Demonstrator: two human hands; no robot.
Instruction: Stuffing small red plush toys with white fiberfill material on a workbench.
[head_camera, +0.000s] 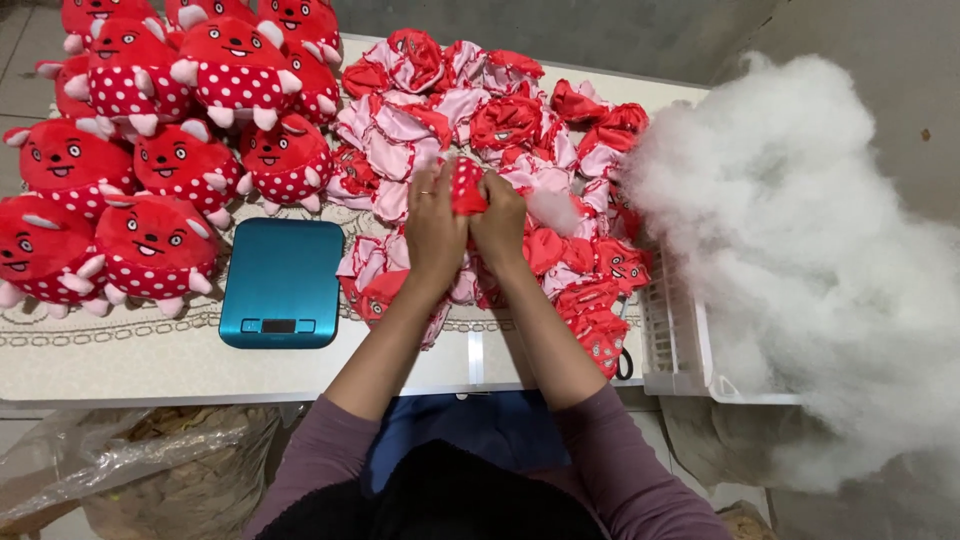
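Unstuffed red plush skin (466, 188), dotted white, sits pinched between both hands above the middle of the white table (150, 360), raised a little over the heap of other empty skins (470, 110). It looks limp and very light, a thin fabric shell that folds and crumples wherever it is pressed, so it would likely sag from any single pinch; the soundest hold seems to be at its open seam edge, with both hands spreading the cloth. Nothing about it looks fragile or slippery, since the pile should give some grip. The left hand (433, 232) has its fingers curled closed around the lower left of the skin, and the right hand (499, 225) is likewise closed on its right side, the two hands touching each other. Just beside the right hand lies a small tuft of white stuffing (552, 208). Farther right, a great loose mound of white fibre fill (800, 260) spills over a white plastic basket (680, 350). To the left, near the hands, a teal kitchen scale (282, 282) lies flat, and beyond it finished stuffed red toys (150, 150) with faces are packed together.
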